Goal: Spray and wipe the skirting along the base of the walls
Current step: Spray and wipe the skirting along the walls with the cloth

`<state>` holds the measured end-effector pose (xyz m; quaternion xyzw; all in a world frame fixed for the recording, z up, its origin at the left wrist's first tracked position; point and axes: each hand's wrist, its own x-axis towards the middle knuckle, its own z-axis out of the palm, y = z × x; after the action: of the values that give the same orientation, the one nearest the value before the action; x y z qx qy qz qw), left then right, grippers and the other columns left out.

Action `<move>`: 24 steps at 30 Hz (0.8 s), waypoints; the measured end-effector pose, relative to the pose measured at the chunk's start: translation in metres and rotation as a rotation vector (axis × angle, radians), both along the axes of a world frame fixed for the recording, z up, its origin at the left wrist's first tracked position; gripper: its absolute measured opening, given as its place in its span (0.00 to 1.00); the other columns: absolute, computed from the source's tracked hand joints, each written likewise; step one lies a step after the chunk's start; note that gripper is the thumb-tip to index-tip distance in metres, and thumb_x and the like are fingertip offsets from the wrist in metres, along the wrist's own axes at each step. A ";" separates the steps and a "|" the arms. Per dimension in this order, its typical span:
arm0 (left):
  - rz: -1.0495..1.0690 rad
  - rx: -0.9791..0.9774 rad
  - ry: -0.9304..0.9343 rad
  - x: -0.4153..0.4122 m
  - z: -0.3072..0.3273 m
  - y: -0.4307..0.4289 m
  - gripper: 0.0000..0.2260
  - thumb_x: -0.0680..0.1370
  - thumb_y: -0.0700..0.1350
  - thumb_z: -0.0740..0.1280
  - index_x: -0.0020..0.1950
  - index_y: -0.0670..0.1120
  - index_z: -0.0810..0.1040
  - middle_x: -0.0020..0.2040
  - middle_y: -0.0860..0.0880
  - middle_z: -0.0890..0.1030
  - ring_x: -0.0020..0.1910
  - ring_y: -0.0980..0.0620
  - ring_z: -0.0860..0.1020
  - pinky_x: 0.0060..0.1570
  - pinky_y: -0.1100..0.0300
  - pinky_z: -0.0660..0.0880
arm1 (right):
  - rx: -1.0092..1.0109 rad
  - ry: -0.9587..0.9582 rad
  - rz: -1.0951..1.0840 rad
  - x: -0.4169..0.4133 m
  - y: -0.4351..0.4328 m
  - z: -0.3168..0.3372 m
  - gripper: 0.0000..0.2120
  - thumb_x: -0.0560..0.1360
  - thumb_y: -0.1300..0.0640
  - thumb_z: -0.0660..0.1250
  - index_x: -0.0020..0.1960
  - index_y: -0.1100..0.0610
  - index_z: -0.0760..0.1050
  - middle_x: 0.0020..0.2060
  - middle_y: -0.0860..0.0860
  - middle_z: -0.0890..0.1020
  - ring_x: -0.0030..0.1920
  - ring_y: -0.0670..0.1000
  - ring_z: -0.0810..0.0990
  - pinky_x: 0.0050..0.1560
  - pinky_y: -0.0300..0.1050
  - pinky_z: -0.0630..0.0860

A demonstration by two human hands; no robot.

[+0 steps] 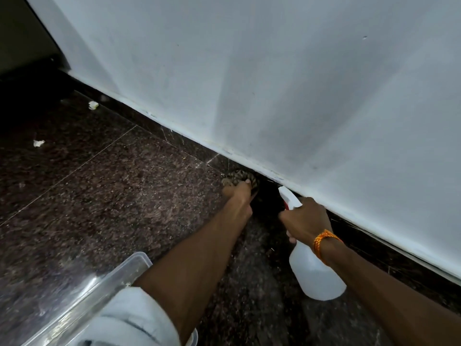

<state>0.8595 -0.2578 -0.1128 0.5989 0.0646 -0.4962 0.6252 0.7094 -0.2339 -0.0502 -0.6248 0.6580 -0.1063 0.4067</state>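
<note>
Dark speckled floor (99,196) meets a white wall (274,71), with the skirting (184,142) running from 10 to 4 o'clock. A blurred cloth (240,177) is held against it, apparently pinched, by the left hand (238,198). The spray bottle (314,273) is gripped by the right hand (305,218), its trigger hidden.

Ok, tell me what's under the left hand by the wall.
A bunched, brown-patterned cloth shows beyond the left hand, held against the dark skirting. The rest of the cloth and the skirting behind it are covered.
</note>
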 end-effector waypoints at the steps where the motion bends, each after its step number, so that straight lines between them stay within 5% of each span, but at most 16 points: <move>1: -0.059 -0.011 -0.023 -0.002 -0.001 0.002 0.12 0.78 0.31 0.66 0.59 0.41 0.73 0.54 0.40 0.78 0.50 0.42 0.79 0.45 0.51 0.80 | -0.002 -0.002 -0.013 -0.005 0.000 0.001 0.07 0.68 0.63 0.66 0.42 0.66 0.79 0.29 0.62 0.83 0.29 0.62 0.84 0.36 0.55 0.85; 4: -0.295 -0.003 -0.085 -0.020 -0.002 0.015 0.11 0.75 0.29 0.69 0.53 0.41 0.77 0.48 0.41 0.81 0.44 0.45 0.81 0.34 0.55 0.82 | -0.020 -0.003 -0.051 -0.018 -0.004 0.004 0.07 0.68 0.63 0.66 0.42 0.66 0.80 0.27 0.61 0.84 0.28 0.60 0.84 0.35 0.51 0.84; 9: -0.049 0.158 -0.230 0.006 -0.022 -0.006 0.08 0.69 0.38 0.72 0.40 0.47 0.74 0.44 0.43 0.83 0.43 0.43 0.83 0.42 0.43 0.83 | -0.013 -0.005 -0.065 -0.033 -0.001 0.002 0.07 0.70 0.62 0.66 0.42 0.66 0.80 0.26 0.59 0.83 0.28 0.60 0.84 0.37 0.51 0.84; 13: -0.093 0.274 -0.386 0.016 0.008 0.000 0.05 0.77 0.38 0.68 0.51 0.44 0.76 0.50 0.44 0.82 0.48 0.45 0.81 0.51 0.53 0.81 | 0.013 -0.034 -0.092 -0.047 0.003 -0.006 0.07 0.72 0.62 0.66 0.43 0.66 0.80 0.26 0.60 0.83 0.26 0.60 0.83 0.35 0.52 0.83; 16: -0.192 0.170 -0.373 -0.027 0.007 0.014 0.16 0.76 0.35 0.67 0.64 0.42 0.74 0.56 0.44 0.79 0.56 0.42 0.79 0.59 0.50 0.78 | 0.044 -0.074 -0.108 -0.040 0.005 -0.003 0.07 0.73 0.64 0.66 0.45 0.68 0.80 0.27 0.63 0.83 0.24 0.58 0.80 0.34 0.54 0.82; 21: -0.400 0.201 -0.564 -0.016 -0.023 0.010 0.18 0.69 0.40 0.75 0.57 0.47 0.75 0.57 0.43 0.80 0.54 0.42 0.79 0.56 0.48 0.79 | 0.029 -0.111 -0.045 -0.031 0.000 0.004 0.07 0.72 0.63 0.69 0.46 0.67 0.80 0.26 0.61 0.82 0.24 0.55 0.79 0.34 0.49 0.81; 24: -0.531 0.238 -0.724 0.007 -0.008 0.011 0.18 0.63 0.48 0.75 0.51 0.48 0.79 0.50 0.47 0.84 0.51 0.44 0.82 0.53 0.51 0.81 | 0.001 -0.105 0.013 -0.028 -0.004 0.013 0.05 0.73 0.60 0.71 0.47 0.61 0.81 0.27 0.57 0.84 0.30 0.56 0.84 0.45 0.50 0.83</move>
<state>0.8669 -0.2472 -0.1207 0.7970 -0.2571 -0.3871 0.3859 0.6817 -0.2377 -0.0376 -0.6224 0.6316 -0.1360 0.4418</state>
